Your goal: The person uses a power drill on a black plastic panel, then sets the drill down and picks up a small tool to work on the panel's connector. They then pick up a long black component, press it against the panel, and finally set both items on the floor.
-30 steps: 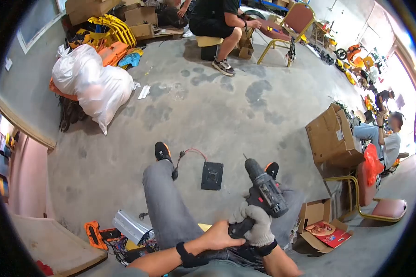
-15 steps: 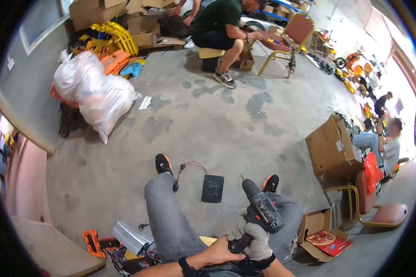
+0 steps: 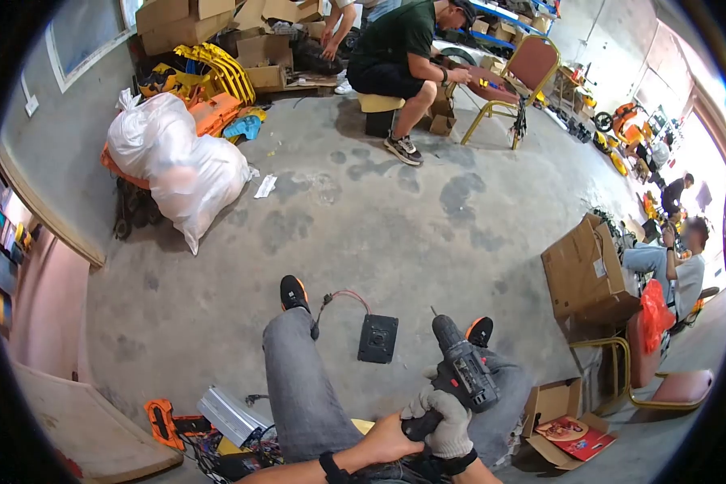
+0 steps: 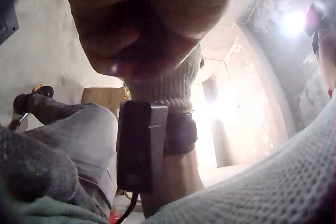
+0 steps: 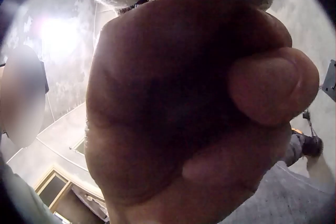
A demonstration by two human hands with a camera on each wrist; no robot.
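A black and grey cordless drill (image 3: 469,373) hangs over the right thigh, its thin bit pointing up and away in the head view. My right hand (image 3: 444,426), in a pale knit glove, grips its handle. The bare left hand (image 3: 387,438) curls round the dark lower end of the drill, right beside the glove. In the left wrist view the curled left hand (image 4: 152,24) fills the top and hides the drill. Bare fingers also cover most of the right wrist view. A flat black square device (image 3: 377,339) with a red cable (image 3: 348,294) lies on the floor between the feet.
A silver metal case (image 3: 230,415), an orange tool (image 3: 163,423) and tangled wires lie by the left leg. An opened carton (image 3: 552,419) sits at the right, near a large cardboard box (image 3: 585,270) and chair. White sacks (image 3: 185,165) and a seated person (image 3: 395,68) are farther off.
The head view has tilted up, so the floor device and surroundings appear lower. Both hands keep their hold on the drill.
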